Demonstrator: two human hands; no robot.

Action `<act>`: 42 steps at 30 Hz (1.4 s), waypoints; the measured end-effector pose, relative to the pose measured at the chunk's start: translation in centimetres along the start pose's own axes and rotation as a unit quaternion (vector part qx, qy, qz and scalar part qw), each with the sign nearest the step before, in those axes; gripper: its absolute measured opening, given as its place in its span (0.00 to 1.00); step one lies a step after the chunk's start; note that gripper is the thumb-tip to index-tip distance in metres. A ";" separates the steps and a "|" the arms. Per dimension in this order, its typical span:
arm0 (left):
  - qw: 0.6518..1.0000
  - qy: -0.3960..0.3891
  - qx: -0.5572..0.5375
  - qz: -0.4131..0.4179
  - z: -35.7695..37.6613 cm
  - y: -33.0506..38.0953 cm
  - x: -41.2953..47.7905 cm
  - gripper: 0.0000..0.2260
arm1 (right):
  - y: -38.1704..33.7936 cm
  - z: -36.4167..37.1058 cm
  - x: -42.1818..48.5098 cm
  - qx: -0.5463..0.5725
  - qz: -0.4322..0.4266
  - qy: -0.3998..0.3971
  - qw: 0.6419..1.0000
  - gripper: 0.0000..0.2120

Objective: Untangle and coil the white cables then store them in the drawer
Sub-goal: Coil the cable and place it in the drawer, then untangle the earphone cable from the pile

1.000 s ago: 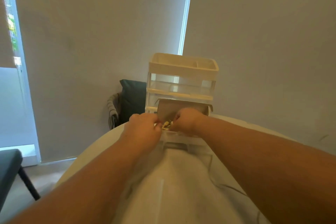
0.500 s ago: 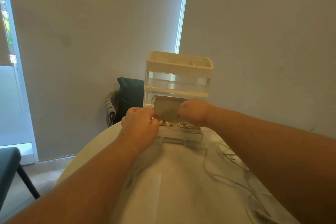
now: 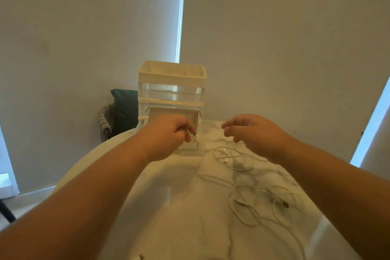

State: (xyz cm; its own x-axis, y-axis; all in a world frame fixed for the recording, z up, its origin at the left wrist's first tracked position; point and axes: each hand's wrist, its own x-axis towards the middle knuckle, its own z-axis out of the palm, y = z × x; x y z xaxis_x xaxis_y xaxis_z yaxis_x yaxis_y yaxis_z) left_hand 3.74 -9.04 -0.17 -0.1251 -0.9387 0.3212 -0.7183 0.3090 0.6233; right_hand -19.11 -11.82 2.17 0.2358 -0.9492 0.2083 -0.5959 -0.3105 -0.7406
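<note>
While the left hand (image 3: 168,136) hovers over the open drawer (image 3: 191,145) at the base of the organiser (image 3: 171,91), its grip is together. Thumb and fingers pinch what appears to be a cable end (image 3: 195,134), though blur prevents confirmation. The right hand (image 3: 252,132) is held to the right of the drawer, grip apart, fingers loosely curled, holding nothing. The loose white cables (image 3: 255,202) lie tangled on the surface (image 3: 168,207), below and nearer than the right hand, clear of both grips.
</note>
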 end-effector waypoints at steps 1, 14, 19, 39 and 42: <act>1.000 -0.009 0.003 -0.003 -0.1 0.9 -0.4 0.10 | 0.4 -0.7 -0.9 0.018 0.009 0.005 1.000 0.05; 0.983 -0.153 0.053 -0.087 4.9 2.7 -5.5 0.05 | 7.6 0.5 -8.6 0.158 0.020 0.108 0.981 0.08; 0.975 -0.195 0.071 -0.077 4.7 3.0 -5.5 0.08 | 7.6 -0.3 -8.4 0.088 0.021 0.063 0.994 0.07; 0.979 -0.166 0.106 -0.044 11.9 4.1 -5.0 0.13 | 9.4 -1.9 -6.9 -0.024 0.073 0.088 0.993 0.10; 0.988 -0.134 0.066 -0.042 11.8 3.5 -5.0 0.05 | 9.8 -2.8 -6.9 -0.039 0.105 0.077 0.991 0.10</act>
State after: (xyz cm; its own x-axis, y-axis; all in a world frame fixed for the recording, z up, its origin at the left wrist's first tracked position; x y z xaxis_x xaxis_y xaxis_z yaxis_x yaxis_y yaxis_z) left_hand -6.20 -5.04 -8.01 -0.2256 -0.9723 0.0612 -0.8142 0.2226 0.5362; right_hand -28.75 -8.48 -4.74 -0.0167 -0.9879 0.1542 -0.6788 -0.1020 -0.7272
